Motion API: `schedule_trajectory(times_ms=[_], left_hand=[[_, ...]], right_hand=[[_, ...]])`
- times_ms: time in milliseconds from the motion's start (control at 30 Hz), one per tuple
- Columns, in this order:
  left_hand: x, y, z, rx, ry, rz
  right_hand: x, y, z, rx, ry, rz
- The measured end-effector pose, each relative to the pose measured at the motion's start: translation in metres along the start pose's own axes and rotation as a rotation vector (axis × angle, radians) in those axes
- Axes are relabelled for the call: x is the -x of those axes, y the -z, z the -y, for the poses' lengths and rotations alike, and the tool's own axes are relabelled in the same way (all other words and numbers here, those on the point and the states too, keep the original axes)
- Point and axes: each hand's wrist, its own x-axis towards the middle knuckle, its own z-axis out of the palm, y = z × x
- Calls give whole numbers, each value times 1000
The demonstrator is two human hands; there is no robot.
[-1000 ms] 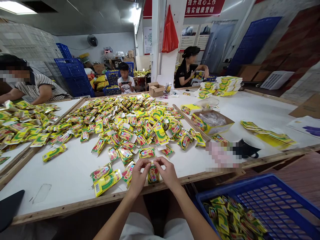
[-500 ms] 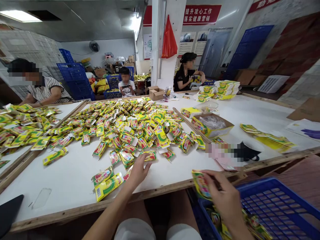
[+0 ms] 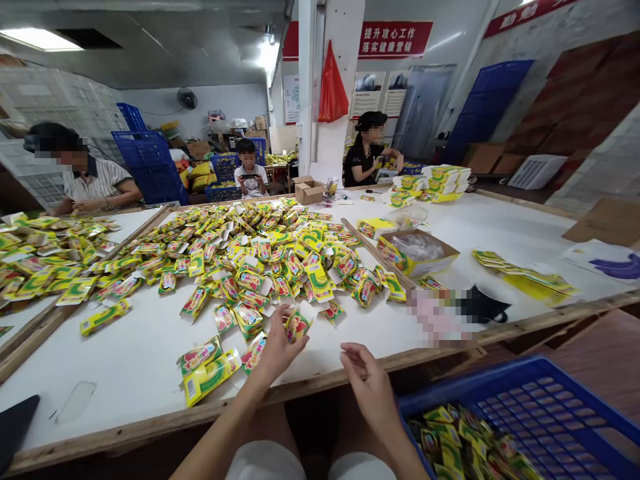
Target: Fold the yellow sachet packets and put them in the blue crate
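Red banner [image 3: 395, 40], upper centre-right, white characters legible: 提升攻心工作 / 落实健康营销. White tabletop [image 3: 135, 367], rough wooden edging [image 3: 150, 427], glossy yellow-green boxes [image 3: 247, 277] heaped mid-frame. Lower centre — left hand [image 3: 280, 343] closed on a small carton [image 3: 299, 325], white flap [image 3: 305, 311] up; right hand [image 3: 367, 377] nearby, fingers loosely curled, thumb set apart from them. Lattice-sided blue plastic crate [image 3: 465, 387] at lower right — similar cartons [image 3: 450, 437] inside.

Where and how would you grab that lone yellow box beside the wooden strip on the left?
Probably pinch the yellow box across its narrow middle, gripping both long edges, coming straight down from above. It lies long and slanted on the tabletop, apart from the pile, so both long edges look free.
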Motion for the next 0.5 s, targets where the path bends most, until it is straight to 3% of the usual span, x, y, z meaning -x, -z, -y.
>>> schedule_trajectory(times_ms=[100, 200, 500], left_hand=[[20, -1, -9, 156, 92, 39], [34, -2, -8, 219, 120, 64], [42, 2, -3, 429, 183, 61]], right_hand=[[-12, -36, 6, -161, 26, 86], [-16, -58, 7, -259, 8, 160], [-13, -63, -12, -294, 7, 163]])
